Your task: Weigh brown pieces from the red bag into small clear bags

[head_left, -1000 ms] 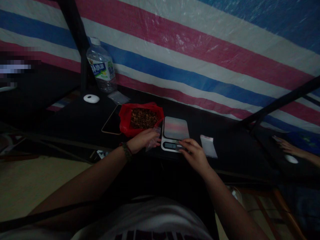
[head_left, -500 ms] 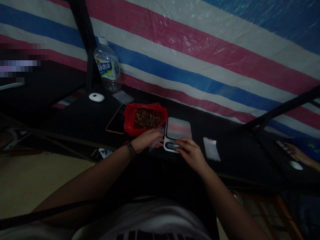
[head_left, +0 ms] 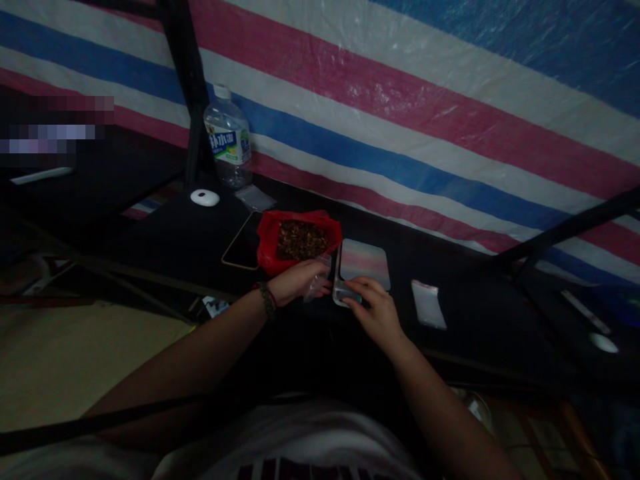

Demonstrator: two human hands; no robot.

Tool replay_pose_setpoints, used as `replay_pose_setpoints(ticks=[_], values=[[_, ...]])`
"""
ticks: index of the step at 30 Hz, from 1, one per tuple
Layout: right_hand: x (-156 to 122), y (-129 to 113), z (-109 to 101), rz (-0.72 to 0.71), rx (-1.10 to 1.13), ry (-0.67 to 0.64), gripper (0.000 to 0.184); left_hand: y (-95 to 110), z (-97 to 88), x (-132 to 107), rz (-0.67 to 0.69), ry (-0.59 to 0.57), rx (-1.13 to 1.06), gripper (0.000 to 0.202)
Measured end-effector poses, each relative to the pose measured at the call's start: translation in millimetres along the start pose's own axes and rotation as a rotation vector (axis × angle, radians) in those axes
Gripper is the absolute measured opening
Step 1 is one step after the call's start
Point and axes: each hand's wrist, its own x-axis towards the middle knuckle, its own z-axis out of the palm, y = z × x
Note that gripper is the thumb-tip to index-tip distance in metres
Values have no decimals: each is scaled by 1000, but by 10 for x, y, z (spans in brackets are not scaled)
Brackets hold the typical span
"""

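My left hand [head_left: 303,280] is closed on a small clear plastic bag [head_left: 318,283], beside the front right corner of a red plastic bag. The red bag [head_left: 269,241] stands open, full of brown dried bits [head_left: 303,240]. My right hand [head_left: 373,305] pinches a small shiny grey scoop-like tool [head_left: 346,291] over the front of a digital scale [head_left: 365,260]. That tool and the fingers cover the scale's display, and the tool's exact shape is hard to make out in the dim light. The scale's metal plate holds nothing.
A stack of clear zip bags [head_left: 429,305] lies right of the scale. Left of the red bag is a phone [head_left: 243,243]; behind are a white mouse-like object [head_left: 205,197], a large plastic bottle [head_left: 229,143] and another clear bag [head_left: 255,197]. A striped tarp [head_left: 400,120] hangs behind.
My right hand has shifted the grey tool left, over the scale's display. My left hand keeps its hold on the clear bag. Another person's hand at far right has left the view.
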Motion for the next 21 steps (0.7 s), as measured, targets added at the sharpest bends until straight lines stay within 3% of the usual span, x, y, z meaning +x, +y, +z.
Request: replay_pose_setpoints(ticks=[4, 10, 15, 21], values=[[-89, 101, -285, 62, -4, 60, 30, -2, -27, 15, -11, 20, 19, 36], [-424, 677, -814, 168, -194, 153, 31, 13, -9, -4, -20, 42, 70, 39], [-600, 1046, -919, 154, -312, 157, 27, 12, 13, -17, 7, 43, 89, 40], [-625, 1109, -1006, 156, -261, 43, 24, 6, 21, -16, -2, 58, 75, 34]])
